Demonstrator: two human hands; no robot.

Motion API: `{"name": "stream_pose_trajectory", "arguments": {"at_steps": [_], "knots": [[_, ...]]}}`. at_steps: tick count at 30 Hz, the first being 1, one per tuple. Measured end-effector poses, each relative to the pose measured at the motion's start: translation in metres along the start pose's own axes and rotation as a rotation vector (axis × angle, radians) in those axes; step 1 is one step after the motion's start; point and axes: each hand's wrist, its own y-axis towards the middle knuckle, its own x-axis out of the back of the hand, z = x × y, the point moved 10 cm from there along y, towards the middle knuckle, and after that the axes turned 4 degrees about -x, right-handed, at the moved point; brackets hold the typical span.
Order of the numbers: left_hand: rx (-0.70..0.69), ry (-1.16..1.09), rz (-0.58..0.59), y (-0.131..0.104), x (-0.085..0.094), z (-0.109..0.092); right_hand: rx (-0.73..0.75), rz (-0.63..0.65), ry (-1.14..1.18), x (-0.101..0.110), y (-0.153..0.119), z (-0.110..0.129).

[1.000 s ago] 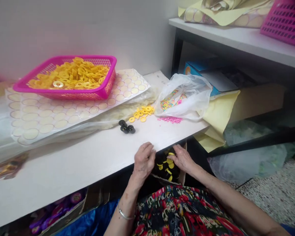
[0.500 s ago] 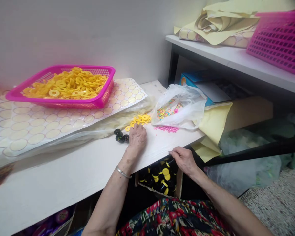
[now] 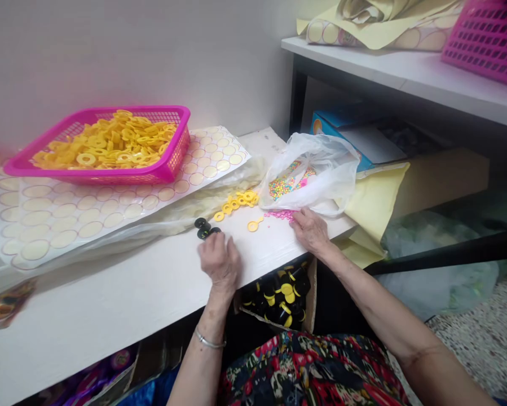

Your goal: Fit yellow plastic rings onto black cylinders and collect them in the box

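My left hand (image 3: 220,262) is curled and a little blurred, its fingertips at a few small black round pieces (image 3: 201,228) on the white table. Whatever it grips is hidden. My right hand (image 3: 311,231) has its fingers drawn together at the edge of a scatter of small pink beads (image 3: 281,215); I cannot make out what is in them. Between the hands lies one yellow ring with a tab (image 3: 253,226). More yellow rings (image 3: 236,203) form a small heap behind. A white plastic bag (image 3: 321,189) with multicoloured beads (image 3: 285,185) lies open beyond my right hand.
A pink basket (image 3: 168,169) of yellow rings stands on sticker sheets (image 3: 88,214) at left. Below the table edge sits a carton (image 3: 311,299) of black pieces with yellow tops. A white shelf (image 3: 405,79) juts in at right, above a blue box (image 3: 355,146).
My left hand has moved left and toward me from the yellow rings to the black pieces, uncovering one yellow ring. The right hand has moved from the table edge up to the pink beads.
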Motion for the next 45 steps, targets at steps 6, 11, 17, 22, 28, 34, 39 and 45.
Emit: {"name": "stream_pose_trajectory", "arguments": {"at_steps": [6, 11, 17, 22, 28, 34, 39, 45], "knots": [[0.052, 0.192, 0.126, 0.016, 0.001, 0.012, 0.074, 0.024, -0.024, -0.004, 0.003, 0.003], [-0.026, 0.207, 0.21, 0.025, -0.002, 0.002, 0.208, 0.049, -0.102, -0.009, 0.003, 0.018], [-0.101, 0.048, 0.215, 0.016, 0.0, -0.015, 0.254, 0.099, -0.15, -0.012, 0.002, 0.027], [-0.105, -0.349, 0.244, -0.003, -0.01, -0.05, 0.168, 0.189, -0.083, -0.008, -0.004, 0.022], [0.043, -0.654, 0.239, -0.02, -0.033, -0.053, 0.029, 0.278, -0.189, -0.009, -0.004, 0.01], [0.196, -0.781, 0.325, -0.03, -0.057, -0.039, 0.015, 0.388, -0.162, -0.014, -0.007, 0.011], [0.157, -0.798, 0.347, -0.028, -0.058, -0.045, -0.025, 0.28, -0.107, -0.007, -0.004, 0.008], [0.275, -0.774, 0.361, -0.03, -0.062, -0.036, -0.022, 0.178, 0.105, -0.001, -0.006, -0.002]]}}
